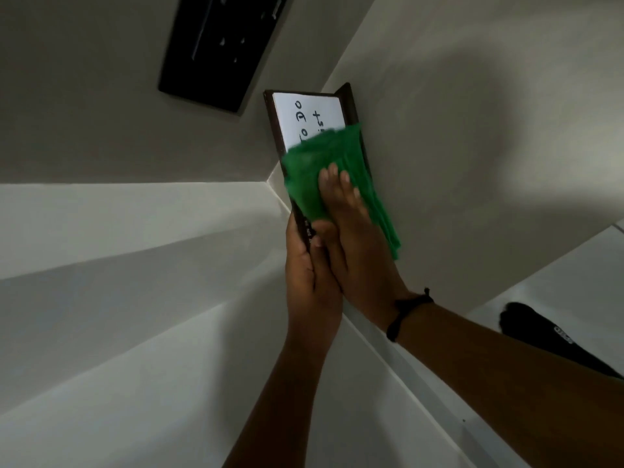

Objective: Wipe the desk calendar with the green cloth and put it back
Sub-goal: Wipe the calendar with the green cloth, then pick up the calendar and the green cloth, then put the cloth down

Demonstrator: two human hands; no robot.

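The desk calendar (305, 111) is a dark-framed stand with a white page bearing handwritten "TO DO" letters, held up in the middle of the view. My left hand (309, 275) grips its lower edge, thumb on the front. My right hand (351, 228) lies flat on the page and presses the green cloth (314, 170) against it. The cloth covers the page's lower half and hangs down past the right side of the frame. A black cord band circles my right wrist.
A black switch and socket plate (219, 45) sits on the grey wall at upper left. White shelf or ledge surfaces (135, 298) run below the hands. A dark object (526, 327) lies on a white surface at lower right.
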